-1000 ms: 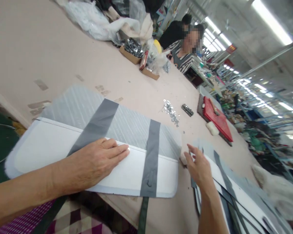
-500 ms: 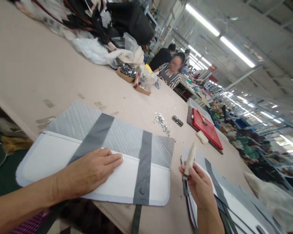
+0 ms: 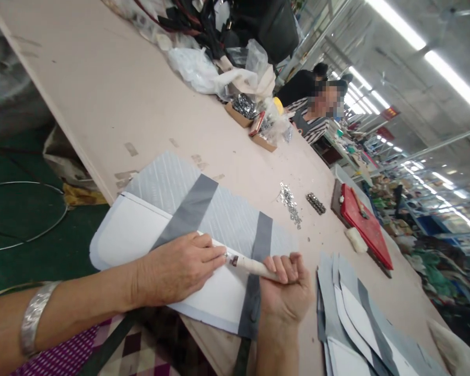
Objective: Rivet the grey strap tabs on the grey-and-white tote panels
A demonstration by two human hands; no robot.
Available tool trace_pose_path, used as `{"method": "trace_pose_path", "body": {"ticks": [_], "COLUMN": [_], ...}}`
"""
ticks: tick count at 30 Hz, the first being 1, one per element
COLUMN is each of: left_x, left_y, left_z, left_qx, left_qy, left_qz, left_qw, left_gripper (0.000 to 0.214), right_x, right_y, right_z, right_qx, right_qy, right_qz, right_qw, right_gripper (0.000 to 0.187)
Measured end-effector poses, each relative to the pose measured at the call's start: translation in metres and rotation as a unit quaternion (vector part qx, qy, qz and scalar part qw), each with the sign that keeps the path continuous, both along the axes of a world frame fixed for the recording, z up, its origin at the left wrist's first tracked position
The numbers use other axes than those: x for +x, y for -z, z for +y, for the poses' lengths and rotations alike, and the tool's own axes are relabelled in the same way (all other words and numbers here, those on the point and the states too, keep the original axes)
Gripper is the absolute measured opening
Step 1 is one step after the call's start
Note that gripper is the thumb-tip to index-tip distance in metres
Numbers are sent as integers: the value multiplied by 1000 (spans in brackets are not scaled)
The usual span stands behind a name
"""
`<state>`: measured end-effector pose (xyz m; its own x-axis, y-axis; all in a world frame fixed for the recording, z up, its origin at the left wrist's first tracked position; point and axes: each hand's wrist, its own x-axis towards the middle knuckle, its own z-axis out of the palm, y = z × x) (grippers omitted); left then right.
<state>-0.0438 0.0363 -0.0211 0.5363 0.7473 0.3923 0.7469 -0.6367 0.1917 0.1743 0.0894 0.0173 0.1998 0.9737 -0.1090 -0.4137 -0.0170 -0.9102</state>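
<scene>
A grey and white fabric panel (image 3: 141, 230) with two dark grey straps lies at the near edge of the table. My left hand (image 3: 180, 269) lies flat on its white part, fingers stretched along the seam. My right hand (image 3: 288, 290) is closed round a pale-handled tool (image 3: 248, 265). The tool's metal tip touches the panel right at my left fingertips. A silver bangle (image 3: 35, 316) sits on my left wrist.
A stack of similar panels (image 3: 348, 318) lies to the right. Loose metal fittings (image 3: 290, 198), a dark clip strip (image 3: 316, 203), a red board (image 3: 366, 224) and a pale block (image 3: 355, 239) lie further back. Boxes, bags and a seated person in stripes (image 3: 313, 122) are beyond.
My right hand picked up the pale-handled tool from beside the panel stack, raised it, then brought it left to the seam by my left fingertips. The view shifted right.
</scene>
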Motion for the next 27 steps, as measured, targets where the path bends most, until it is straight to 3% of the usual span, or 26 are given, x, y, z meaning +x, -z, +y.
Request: {"method": "trace_pose_path", "body": {"ticks": [4, 16, 19, 23, 27], "left_x": [-2, -2, -2, -1, -2], "left_y": [5, 11, 11, 9, 7], "left_z": [2, 1, 1, 1, 1], "left_qx": [-18, -35, -39, -46, -50], "left_qy": [28, 30, 35, 31, 31], "left_qz": [-14, -7, -7, -5, -4], "left_qw": [999, 999, 999, 998, 998], "left_gripper": [31, 36, 36, 32, 30], "right_x": [-6, -12, -21, -33, -30], "right_y": [9, 25, 17, 3, -1], "right_z": [6, 13, 8, 2, 1], "right_qx": [21, 17, 58, 133, 154], "right_qy": [32, 63, 56, -6, -50], "right_qz": [-34, 154, 121, 30, -3], "right_qw": [999, 986, 989, 991, 987], "right_gripper": [19, 16, 20, 21, 20]}}
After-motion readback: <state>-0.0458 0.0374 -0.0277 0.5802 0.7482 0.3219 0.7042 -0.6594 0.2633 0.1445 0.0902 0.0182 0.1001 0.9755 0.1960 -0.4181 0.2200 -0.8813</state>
